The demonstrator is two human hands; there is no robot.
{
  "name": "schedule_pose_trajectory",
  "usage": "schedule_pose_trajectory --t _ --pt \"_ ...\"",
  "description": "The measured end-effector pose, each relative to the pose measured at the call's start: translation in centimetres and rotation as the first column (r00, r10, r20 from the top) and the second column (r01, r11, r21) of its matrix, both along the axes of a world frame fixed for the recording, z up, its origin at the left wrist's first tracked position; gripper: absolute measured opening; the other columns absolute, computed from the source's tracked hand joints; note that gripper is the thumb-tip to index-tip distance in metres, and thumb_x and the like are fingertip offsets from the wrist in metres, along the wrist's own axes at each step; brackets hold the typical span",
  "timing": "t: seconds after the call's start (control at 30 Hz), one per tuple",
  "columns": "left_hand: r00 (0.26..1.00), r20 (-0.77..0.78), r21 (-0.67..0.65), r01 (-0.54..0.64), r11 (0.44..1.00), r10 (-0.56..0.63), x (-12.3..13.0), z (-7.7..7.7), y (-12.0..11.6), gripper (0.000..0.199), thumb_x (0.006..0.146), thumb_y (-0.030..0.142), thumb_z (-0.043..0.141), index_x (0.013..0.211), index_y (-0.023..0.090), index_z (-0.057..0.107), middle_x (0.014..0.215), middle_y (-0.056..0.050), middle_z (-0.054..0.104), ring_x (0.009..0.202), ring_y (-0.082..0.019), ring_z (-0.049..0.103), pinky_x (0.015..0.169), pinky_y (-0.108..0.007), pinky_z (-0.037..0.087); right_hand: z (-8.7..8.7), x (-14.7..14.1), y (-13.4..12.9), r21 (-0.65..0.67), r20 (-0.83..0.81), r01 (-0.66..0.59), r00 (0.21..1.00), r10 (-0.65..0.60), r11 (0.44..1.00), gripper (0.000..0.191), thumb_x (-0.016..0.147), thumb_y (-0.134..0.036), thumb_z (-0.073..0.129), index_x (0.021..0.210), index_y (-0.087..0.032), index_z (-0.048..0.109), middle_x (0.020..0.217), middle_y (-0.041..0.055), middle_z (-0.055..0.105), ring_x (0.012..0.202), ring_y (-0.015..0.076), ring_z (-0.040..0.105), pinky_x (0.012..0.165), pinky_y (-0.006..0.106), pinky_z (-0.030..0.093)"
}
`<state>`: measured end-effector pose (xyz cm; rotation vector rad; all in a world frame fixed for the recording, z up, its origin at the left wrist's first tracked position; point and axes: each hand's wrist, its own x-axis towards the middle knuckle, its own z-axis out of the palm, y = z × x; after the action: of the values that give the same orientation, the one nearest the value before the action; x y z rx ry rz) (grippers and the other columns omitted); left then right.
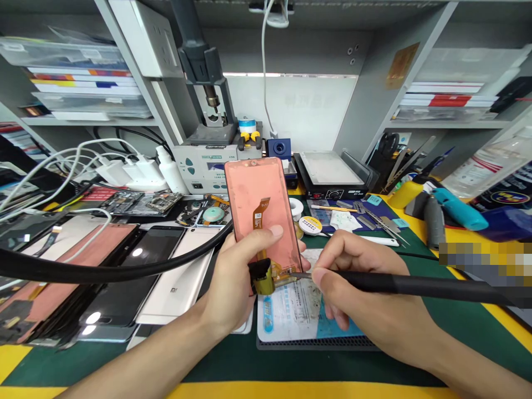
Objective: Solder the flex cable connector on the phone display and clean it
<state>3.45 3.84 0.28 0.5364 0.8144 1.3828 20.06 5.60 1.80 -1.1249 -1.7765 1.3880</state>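
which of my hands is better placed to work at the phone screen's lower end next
Probably your right hand: it holds the black-handled tool, its tip at that end. Your left hand is holding the screen.

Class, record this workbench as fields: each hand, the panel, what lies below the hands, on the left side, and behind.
Left hand: holds the pink-orange panel, thumb on its face
Right hand: holds a black-handled tool, tip at the panel's lower end; contact unclear
Panel: tilted, ribbon cable on its face
Below hands: white-and-blue pad
Left side: white phone back marked Mi
Behind: grey box with buttons and display
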Motion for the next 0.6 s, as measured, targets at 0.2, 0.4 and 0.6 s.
schedule_pose_trajectory --t 0.2,0.4,0.6 --pt "1.000 0.018 0.027 0.012 1.000 -0.012 0.06 -0.06 0.06 0.025 0.081 0.023 0.065 0.103 0.014 0.073 0.089 -0.009 0.077 0.080 -0.028 0.073 0.074 -0.041 0.060 -0.21 0.08 0.06 0.015 0.003 -0.008 1.000 0.008 1.000 0.014 0.082 -0.017 0.060 0.071 -0.022 0.052 0.051 -0.0056 0.056 0.039 0.0095 0.050 0.041 0.020 0.040" --pt "1.000 0.011 0.013 0.008 1.000 -0.008 0.09 -0.03 0.08 0.026 0.081 0.023 0.066 0.104 0.014 0.073 0.087 -0.009 0.076 0.080 -0.028 0.073 0.074 -0.040 0.060 -0.22 0.10 0.14 0.007 -0.002 -0.016 1.000 0.016 1.000 0.015 0.081 -0.018 0.060 0.069 -0.022 0.051 0.049 -0.0061 0.055 0.038 0.0102 0.049 0.042 0.021 0.040" --pt "1.000 0.009 -0.004 0.004 1.000 -0.004 -0.03 0.01 -0.06 0.030 0.079 0.024 0.067 0.106 0.012 0.072 0.083 -0.009 0.076 0.078 -0.029 0.073 0.072 -0.041 0.060 -0.20 -0.01 -0.17 0.015 -0.017 0.022 1.000 -0.021 1.000 0.016 0.080 -0.016 0.059 0.068 -0.022 0.050 0.048 -0.0068 0.054 0.037 0.0090 0.047 0.041 0.021 0.038"
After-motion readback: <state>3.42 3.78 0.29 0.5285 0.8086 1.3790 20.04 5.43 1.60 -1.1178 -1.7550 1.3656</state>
